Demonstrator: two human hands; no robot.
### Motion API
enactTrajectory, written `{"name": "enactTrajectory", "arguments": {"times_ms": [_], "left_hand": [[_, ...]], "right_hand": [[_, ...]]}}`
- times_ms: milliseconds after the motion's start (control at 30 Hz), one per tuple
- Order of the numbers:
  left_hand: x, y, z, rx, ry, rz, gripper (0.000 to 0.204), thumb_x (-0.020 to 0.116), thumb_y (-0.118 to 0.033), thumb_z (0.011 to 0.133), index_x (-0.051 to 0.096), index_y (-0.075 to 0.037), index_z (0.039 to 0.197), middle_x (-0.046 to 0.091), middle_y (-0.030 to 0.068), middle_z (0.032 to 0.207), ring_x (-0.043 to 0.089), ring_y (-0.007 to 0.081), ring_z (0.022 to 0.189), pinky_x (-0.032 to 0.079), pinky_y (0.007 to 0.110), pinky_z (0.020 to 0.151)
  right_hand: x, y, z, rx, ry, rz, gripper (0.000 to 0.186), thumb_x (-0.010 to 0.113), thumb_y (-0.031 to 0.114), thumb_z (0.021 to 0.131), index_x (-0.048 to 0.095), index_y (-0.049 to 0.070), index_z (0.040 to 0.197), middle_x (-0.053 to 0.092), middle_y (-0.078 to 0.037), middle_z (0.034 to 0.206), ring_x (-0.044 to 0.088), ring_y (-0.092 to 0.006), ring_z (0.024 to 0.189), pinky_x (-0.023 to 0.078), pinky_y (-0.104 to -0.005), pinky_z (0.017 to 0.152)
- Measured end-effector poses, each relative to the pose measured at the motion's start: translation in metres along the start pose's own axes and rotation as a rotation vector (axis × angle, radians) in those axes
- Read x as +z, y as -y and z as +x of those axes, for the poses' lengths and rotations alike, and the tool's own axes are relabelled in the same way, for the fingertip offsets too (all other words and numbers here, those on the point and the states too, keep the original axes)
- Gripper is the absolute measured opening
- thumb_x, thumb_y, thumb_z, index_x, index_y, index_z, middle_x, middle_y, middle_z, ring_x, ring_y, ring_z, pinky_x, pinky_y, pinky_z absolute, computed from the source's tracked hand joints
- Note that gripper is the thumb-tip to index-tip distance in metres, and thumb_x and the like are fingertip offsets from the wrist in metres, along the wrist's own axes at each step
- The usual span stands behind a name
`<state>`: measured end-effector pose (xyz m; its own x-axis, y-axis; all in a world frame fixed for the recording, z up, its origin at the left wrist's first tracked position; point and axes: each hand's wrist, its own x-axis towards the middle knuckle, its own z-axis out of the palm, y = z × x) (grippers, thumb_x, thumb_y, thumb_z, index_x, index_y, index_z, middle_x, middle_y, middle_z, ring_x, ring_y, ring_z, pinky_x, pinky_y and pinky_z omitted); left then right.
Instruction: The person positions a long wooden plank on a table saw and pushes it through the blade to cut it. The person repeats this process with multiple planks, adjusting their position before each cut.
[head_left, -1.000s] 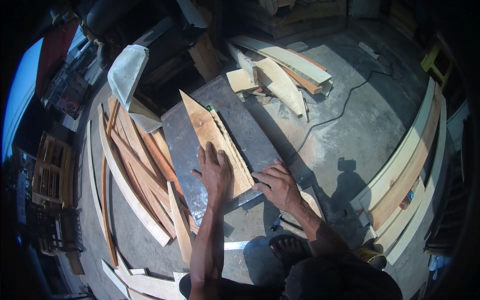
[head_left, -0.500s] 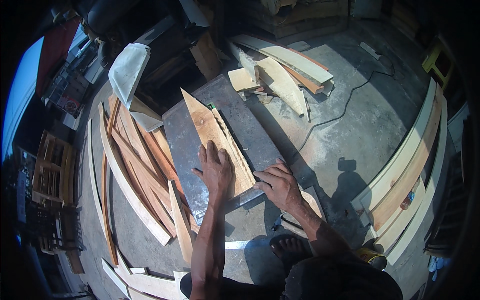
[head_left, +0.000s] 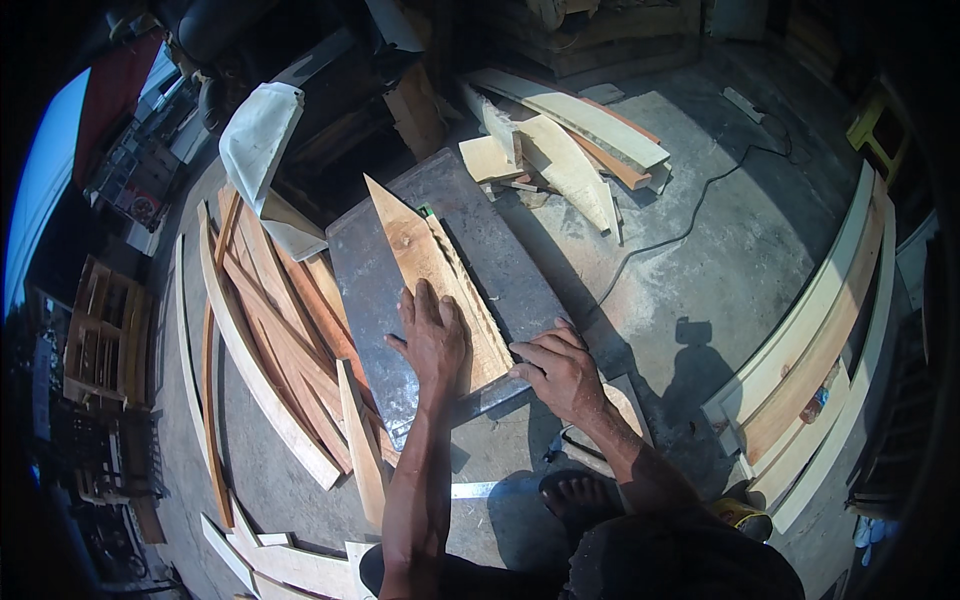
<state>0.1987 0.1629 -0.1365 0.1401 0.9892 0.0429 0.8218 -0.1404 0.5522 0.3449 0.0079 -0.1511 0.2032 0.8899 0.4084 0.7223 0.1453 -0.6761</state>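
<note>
A pale wooden board (head_left: 428, 262) with a pointed far end and a rough right edge lies flat on a dark metal table (head_left: 375, 255). My left hand (head_left: 432, 335) presses on the near half of the board, palm down, fingers stretched and slightly apart. At the board's near right corner, the thumb and bent forefinger of my right hand (head_left: 560, 370) close against the wood, while its other fingers rest over the tabletop. A bit of green shows beside the board's far right edge; what it belongs to is hidden.
Long planks (head_left: 265, 340) lie piled left of the table, near a white curved shell (head_left: 262, 140). Wood offcuts (head_left: 555, 165) sit beyond it. A black cable (head_left: 665, 240) crosses the concrete floor. Curved boards (head_left: 800, 385) lie at right; a foot (head_left: 575, 490) is below.
</note>
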Motion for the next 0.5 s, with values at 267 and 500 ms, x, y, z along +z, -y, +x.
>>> {"name": "enactTrajectory", "arguments": {"times_ms": [267,500], "left_hand": [[0.001,0.001,0.001,0.005,-0.005,-0.019,0.063,0.047,-0.044,0.105,0.040,-0.011,0.159,0.029,0.0240,0.167,0.022,0.0419,0.157,-0.002,0.075,0.119],[-0.001,0.000,0.000,0.001,0.012,-0.011,0.062,0.046,-0.043,0.106,0.038,-0.011,0.159,0.028,0.0238,0.167,0.022,0.0416,0.157,-0.002,0.075,0.119]], "right_hand": [[0.001,0.002,0.001,-0.001,-0.024,-0.014,0.033,0.081,0.019,0.085,0.076,0.003,0.113,0.073,-0.012,0.103,0.066,-0.0272,0.107,0.040,-0.0491,0.115],[-0.010,0.002,0.005,0.024,0.055,0.024,0.031,0.078,0.017,0.089,0.074,0.003,0.117,0.073,-0.013,0.104,0.065,-0.0292,0.107,0.044,-0.0476,0.111]]}}
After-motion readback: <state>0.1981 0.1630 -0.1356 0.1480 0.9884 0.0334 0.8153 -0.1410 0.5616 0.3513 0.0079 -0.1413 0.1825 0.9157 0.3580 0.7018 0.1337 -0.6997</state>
